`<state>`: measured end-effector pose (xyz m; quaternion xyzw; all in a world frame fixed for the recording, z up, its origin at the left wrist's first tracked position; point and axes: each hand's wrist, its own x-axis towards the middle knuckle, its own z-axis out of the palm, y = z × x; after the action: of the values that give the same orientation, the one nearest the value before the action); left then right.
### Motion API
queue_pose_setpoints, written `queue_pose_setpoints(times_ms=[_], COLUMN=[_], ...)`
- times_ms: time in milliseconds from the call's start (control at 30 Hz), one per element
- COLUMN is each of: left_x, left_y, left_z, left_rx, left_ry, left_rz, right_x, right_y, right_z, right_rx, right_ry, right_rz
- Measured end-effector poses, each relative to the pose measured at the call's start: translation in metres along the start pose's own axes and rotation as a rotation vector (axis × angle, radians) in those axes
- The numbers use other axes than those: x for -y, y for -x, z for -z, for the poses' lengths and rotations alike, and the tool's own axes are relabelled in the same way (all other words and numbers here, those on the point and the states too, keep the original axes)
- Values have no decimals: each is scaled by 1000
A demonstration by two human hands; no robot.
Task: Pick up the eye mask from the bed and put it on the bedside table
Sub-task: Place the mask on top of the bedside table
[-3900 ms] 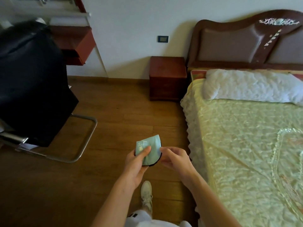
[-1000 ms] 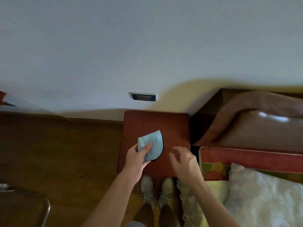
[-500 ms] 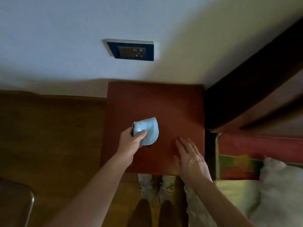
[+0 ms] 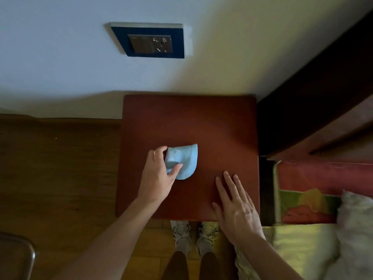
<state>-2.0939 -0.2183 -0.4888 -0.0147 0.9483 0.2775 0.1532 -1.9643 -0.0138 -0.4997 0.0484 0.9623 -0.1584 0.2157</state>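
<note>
The light blue eye mask (image 4: 186, 161), folded in half, lies on the top of the reddish-brown bedside table (image 4: 201, 122), a little left of its middle. My left hand (image 4: 157, 176) still pinches the mask's left edge between thumb and fingers. My right hand (image 4: 236, 207) hovers flat and open over the table's front right corner, holding nothing. The bed (image 4: 302, 245) with its yellow-green cover lies at the lower right.
A blue wall socket plate (image 4: 149, 40) sits on the white wall above the table. The dark wooden headboard (image 4: 323, 110) rises to the right. A white pillow (image 4: 357, 229) lies at the right edge. A metal chair frame (image 4: 18, 255) shows at the lower left on the wooden floor.
My left hand has lowered the mask onto the table top. My right hand has stayed over the table's front right corner, and the view has drawn closer.
</note>
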Motion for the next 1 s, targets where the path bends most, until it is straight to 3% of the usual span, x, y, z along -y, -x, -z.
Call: queue_pose_setpoints(times_ms=[100,200,367,767,1000], left_x=[5,10,24,0,-27], left_y=[16,43,53,32,33], left_z=[20,27,13,-1,24], left_rx=[-13,171,344,364,324], left_ry=[-298,-458,-540,-619,-604], left_rz=[-298,-507,-474,-473,-476], right_x=[-1,-1,-3,-3,4], right_y=[0,1,4,2,-3], right_z=[-1,-2,-7,-7,33], right_rx=[24,47,61,80,212], right_ry=[17,36,80,108,20], right_rz=[3,6,25,24,47])
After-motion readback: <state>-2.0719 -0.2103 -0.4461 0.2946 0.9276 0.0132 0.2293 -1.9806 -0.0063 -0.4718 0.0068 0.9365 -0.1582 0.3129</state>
